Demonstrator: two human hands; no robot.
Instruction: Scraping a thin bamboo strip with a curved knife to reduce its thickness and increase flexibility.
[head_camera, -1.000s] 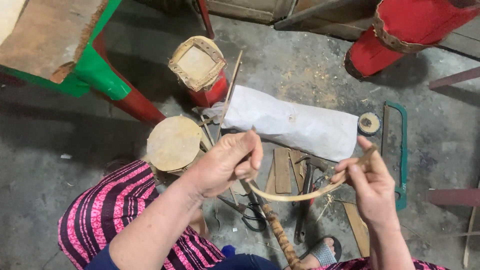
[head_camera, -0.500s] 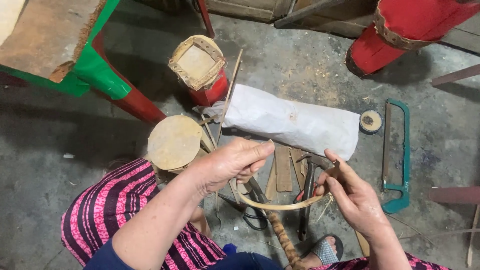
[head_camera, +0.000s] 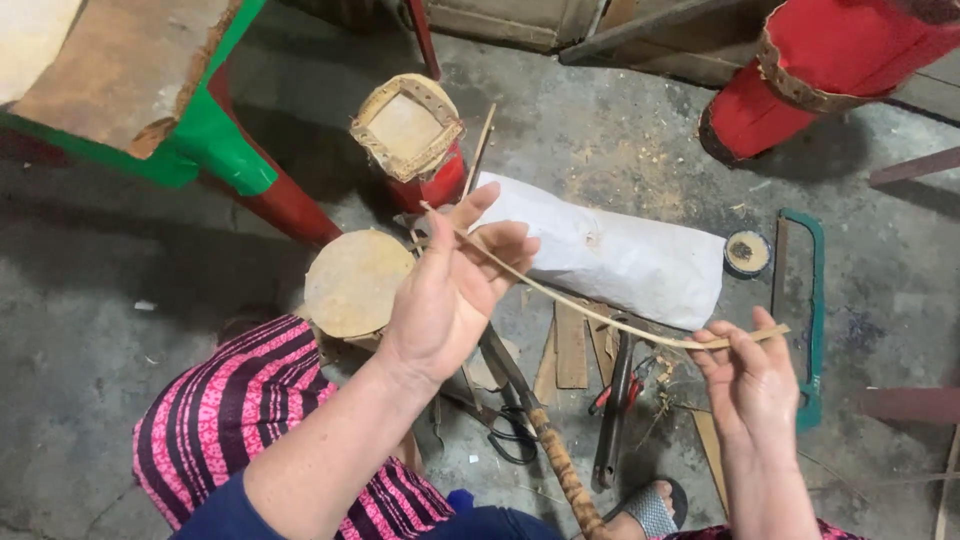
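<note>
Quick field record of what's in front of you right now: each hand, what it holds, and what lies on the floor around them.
left hand: raised, fingers spread, one end of the strip across it
right hand: pinching the strip's other end
strip: thin, pale, gently bowed between both hands
floor below: white bundle, round drum, wood slats, scissors
right side: green saw, small round tin

The left hand is raised with its back to the camera, fingers loosely spread and thumb up, forearm bare and slanting down-left. The right hand sits lower, palm up, fingers curled in a light pinch.
</note>
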